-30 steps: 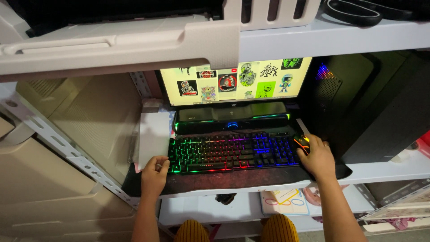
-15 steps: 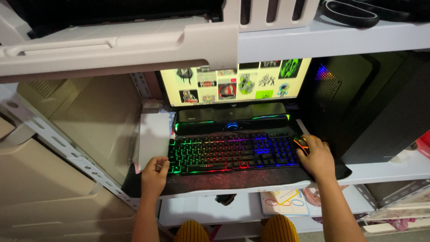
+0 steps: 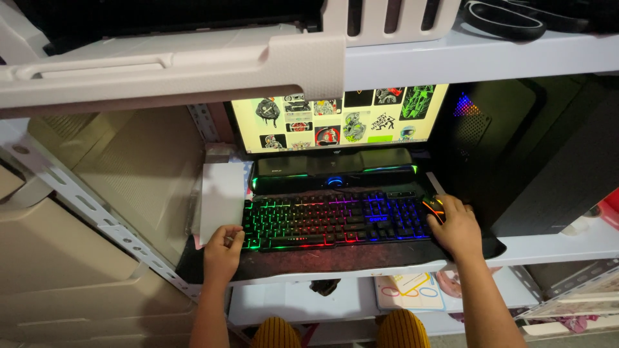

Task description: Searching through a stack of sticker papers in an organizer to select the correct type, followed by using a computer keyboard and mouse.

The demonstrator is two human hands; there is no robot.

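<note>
A keyboard [image 3: 335, 219] lit in rainbow colours lies on a dark desk mat [image 3: 342, 254]. My left hand [image 3: 222, 251] rests loosely curled on the mat at the keyboard's left end, touching a white sheet of paper [image 3: 219, 200]. My right hand [image 3: 454, 225] lies over a glowing mouse [image 3: 433, 207] at the keyboard's right end, gripping it. Behind the keyboard sits a black soundbar [image 3: 335, 169] with a blue light, and above it a monitor [image 3: 338, 119] shows a grid of small pictures on a pale yellow background.
A black computer tower [image 3: 522, 148] with coloured lights stands right of the monitor. White shelving [image 3: 451, 58] runs overhead, a perforated metal brace [image 3: 84, 206] crosses at left. Papers and a booklet [image 3: 406, 290] lie on the lower shelf. My knees [image 3: 335, 330] show below.
The pictures on the monitor have shifted upward, as when a page scrolls. Both hands stay where they were.
</note>
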